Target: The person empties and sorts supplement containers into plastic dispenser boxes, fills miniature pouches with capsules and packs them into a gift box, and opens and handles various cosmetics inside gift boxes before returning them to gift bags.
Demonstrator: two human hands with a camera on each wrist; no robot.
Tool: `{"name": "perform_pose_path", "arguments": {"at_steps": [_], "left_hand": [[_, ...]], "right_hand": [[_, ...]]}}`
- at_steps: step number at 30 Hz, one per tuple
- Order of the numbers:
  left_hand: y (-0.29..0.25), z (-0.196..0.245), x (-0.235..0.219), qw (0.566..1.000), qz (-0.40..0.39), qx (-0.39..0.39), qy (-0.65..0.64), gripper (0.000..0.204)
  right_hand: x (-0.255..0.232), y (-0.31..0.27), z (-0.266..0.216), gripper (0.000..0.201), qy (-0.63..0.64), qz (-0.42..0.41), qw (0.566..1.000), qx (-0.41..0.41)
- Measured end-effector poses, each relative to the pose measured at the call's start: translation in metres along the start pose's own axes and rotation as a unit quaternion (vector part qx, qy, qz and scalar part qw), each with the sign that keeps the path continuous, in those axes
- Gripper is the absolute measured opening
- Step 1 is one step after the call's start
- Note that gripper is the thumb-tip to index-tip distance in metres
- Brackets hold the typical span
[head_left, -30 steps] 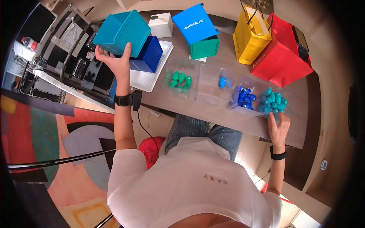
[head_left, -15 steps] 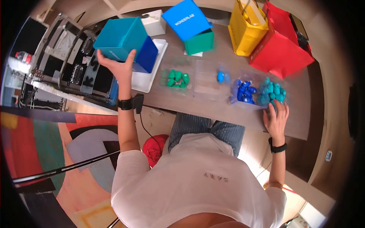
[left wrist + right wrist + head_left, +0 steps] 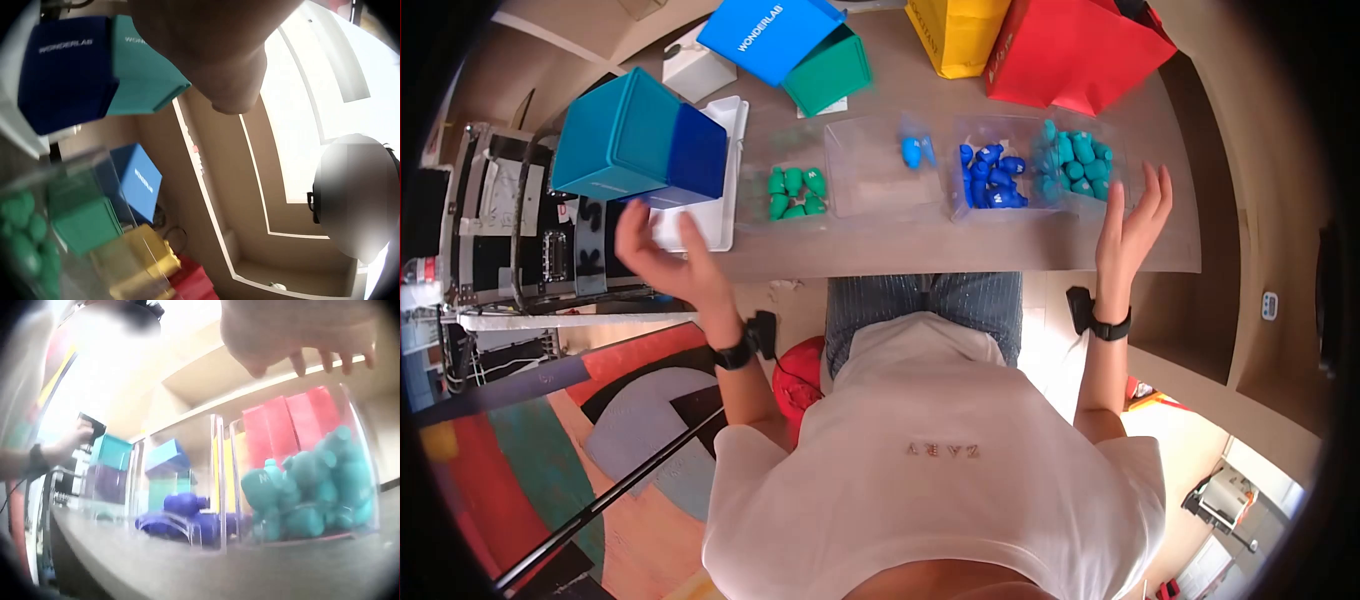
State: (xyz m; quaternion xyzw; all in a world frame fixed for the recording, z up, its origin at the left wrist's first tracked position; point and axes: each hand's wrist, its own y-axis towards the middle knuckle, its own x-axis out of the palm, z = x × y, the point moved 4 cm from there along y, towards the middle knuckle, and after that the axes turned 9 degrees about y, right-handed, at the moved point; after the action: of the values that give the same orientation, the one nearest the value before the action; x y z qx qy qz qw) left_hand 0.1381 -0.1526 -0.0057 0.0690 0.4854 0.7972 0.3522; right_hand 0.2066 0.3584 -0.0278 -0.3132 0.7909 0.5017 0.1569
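My left hand (image 3: pixel 672 265) is held with fingers spread and loosely bent, just below the teal box (image 3: pixel 615 140), and holds nothing. This box sits on the dark blue box (image 3: pixel 698 160), which stands in a white tray (image 3: pixel 725 220). In the left wrist view the dark blue box (image 3: pixel 65 75) shows WONDERLAB lettering. My right hand (image 3: pixel 1135 225) is raised, fingers extended and empty, beside the clear bin of small teal bottles (image 3: pixel 1080 160). In the right wrist view the fingers hang above these teal bottles (image 3: pixel 306 487).
Clear bins hold dark blue bottles (image 3: pixel 995 180), light blue bottles (image 3: pixel 913 152) and green bottles (image 3: pixel 795 190). Behind them, a bright blue box (image 3: pixel 770 35) leans on a green box (image 3: pixel 830 72). Yellow (image 3: pixel 960 35) and red (image 3: pixel 1070 55) paper bags stand at the back.
My left hand has come down off the teal box, which now rests on the dark blue one. The right hand has left the teal bottle bin's front edge. The head view has shifted.
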Motion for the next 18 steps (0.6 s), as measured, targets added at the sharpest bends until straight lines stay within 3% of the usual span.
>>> {"name": "perform_pose_path", "arguments": {"at_steps": [1, 3, 4, 5, 6, 7, 9, 13, 15, 16, 18], "left_hand": [[-0.014, 0.007, 0.009, 0.997, -0.066, -0.035, 0.013, 0.051], [-0.044, 0.007, 0.028, 0.983, -0.121, -0.128, -0.044, 0.049], [-0.051, 0.005, 0.032, 0.983, -0.122, -0.132, -0.047, 0.049], [-0.060, -0.002, 0.038, 0.958, -0.154, -0.219, -0.098, 0.049], [-0.069, -0.007, 0.044, 0.923, -0.185, -0.302, -0.148, 0.050], [-0.074, -0.008, 0.046, 0.922, -0.186, -0.305, -0.150, 0.050], [-0.081, -0.008, 0.050, 0.917, -0.203, -0.291, -0.184, 0.045], [-0.089, 0.002, 0.050, 0.912, -0.217, -0.293, -0.189, 0.046], [-0.088, 0.005, 0.052, 0.918, -0.206, -0.296, -0.166, 0.048], [-0.087, 0.007, 0.055, 0.918, -0.205, -0.297, -0.165, 0.048], [-0.083, 0.012, 0.056, 0.923, -0.185, -0.303, -0.147, 0.052]], "right_hand": [[0.004, 0.005, 0.010, 0.058, 0.035, 0.013, 0.996, 0.077], [0.013, 0.006, 0.022, 0.055, -0.032, -0.002, 0.996, 0.079], [0.019, 0.006, 0.033, 0.052, 0.104, -0.055, 0.975, 0.191], [0.026, 0.003, 0.041, 0.050, 0.236, -0.105, 0.919, 0.297], [0.025, 0.004, 0.040, 0.051, 0.215, -0.105, 0.937, 0.254], [0.025, 0.003, 0.043, 0.051, 0.211, -0.106, 0.938, 0.254], [0.023, 0.001, 0.042, 0.050, 0.258, -0.110, 0.944, 0.174], [0.020, -0.003, 0.022, 0.048, 0.231, -0.119, 0.946, 0.193], [0.017, 0.001, -0.005, 0.047, 0.007, -0.089, 0.994, 0.062], [0.019, 0.001, -0.014, 0.047, 0.008, -0.090, 0.994, 0.061], [0.024, 0.001, -0.040, 0.053, -0.082, -0.113, 0.989, -0.055]]}}
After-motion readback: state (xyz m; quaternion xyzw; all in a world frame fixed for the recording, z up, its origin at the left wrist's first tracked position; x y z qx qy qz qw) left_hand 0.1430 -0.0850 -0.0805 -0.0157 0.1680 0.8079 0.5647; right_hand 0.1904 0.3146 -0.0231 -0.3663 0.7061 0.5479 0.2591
